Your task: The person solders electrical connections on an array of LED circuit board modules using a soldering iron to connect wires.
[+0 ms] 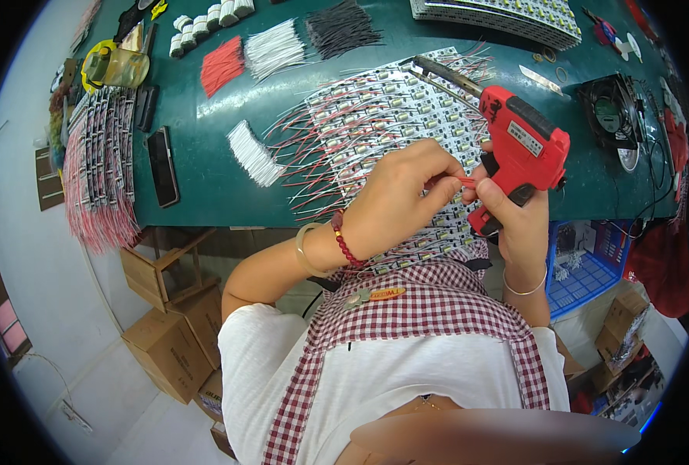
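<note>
Head view: above the circuit boards [439, 116], the left hand [402, 195] pinches red wires [467, 180]; the right hand [524, 225] holds the soldering gun [521, 128], thumb at the wires. They look light, bendy, best pinched near an end; the gun seems heavier.

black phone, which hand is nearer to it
Left: the left hand is right of the phone, over the boards; the right hand is farther right, gripping the red soldering gun.

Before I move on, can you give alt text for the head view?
A person's right grip holds a red soldering gun and the left grip pinches red wire over wired circuit boards; red, white and black wire bundles lie on a green table.
</note>
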A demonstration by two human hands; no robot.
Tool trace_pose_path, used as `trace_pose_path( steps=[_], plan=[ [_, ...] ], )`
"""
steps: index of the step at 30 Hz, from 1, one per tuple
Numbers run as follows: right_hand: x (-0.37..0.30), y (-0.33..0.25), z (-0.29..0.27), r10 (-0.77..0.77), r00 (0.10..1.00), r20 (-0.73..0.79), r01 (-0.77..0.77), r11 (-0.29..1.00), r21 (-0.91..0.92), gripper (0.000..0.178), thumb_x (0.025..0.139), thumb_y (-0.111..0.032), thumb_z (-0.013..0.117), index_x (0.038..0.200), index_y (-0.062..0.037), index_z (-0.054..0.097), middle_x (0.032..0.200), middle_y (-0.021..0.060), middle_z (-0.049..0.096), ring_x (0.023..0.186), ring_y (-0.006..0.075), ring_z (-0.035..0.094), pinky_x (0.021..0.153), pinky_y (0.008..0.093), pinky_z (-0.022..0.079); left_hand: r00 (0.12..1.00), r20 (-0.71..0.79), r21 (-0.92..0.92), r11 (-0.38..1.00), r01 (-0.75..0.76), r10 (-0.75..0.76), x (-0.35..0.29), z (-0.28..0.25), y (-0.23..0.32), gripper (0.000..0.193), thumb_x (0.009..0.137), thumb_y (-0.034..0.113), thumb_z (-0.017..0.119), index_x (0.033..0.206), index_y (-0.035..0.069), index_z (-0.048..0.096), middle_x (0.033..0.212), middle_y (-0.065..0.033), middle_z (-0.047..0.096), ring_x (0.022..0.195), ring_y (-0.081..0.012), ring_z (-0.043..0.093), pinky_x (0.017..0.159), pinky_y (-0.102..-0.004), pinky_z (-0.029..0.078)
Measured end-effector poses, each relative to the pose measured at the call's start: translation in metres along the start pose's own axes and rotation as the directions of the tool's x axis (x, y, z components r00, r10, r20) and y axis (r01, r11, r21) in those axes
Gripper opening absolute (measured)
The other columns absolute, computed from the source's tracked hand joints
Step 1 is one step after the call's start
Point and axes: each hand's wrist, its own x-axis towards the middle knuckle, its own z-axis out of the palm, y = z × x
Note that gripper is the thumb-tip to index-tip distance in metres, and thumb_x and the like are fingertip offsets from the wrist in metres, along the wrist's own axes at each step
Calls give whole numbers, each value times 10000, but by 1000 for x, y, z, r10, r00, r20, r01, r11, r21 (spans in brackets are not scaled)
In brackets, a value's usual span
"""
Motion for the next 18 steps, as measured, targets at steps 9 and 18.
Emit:
trace_pose_path(
  steps=[9, 18],
  plan=[
    [-2, -8, -1, -110, 994, -10, 108, 983, -147, 360, 798, -48, 730, 1113, 21, 571, 870, 42, 627, 742, 105, 610, 671, 245, 498, 1000, -5, 27, 1000, -6, 6, 5, 3, 11, 64, 830, 54, 636, 867, 2, 645, 753, -91, 583, 639, -180, 582, 566, -288, 461],
    [-14, 15, -4, -191, 978, -83, 171, 964, -204, 254, 786, -8, 727, 997, -14, 586, 851, 25, 633, 759, 90, 597, 680, 236, 482, 987, 81, -87, 985, 147, -140, -2, 8, 20, 95, 826, 70, 608, 846, -19, 633, 681, -162, 635, 575, -258, 628, 536, -344, 480]
  ],
)
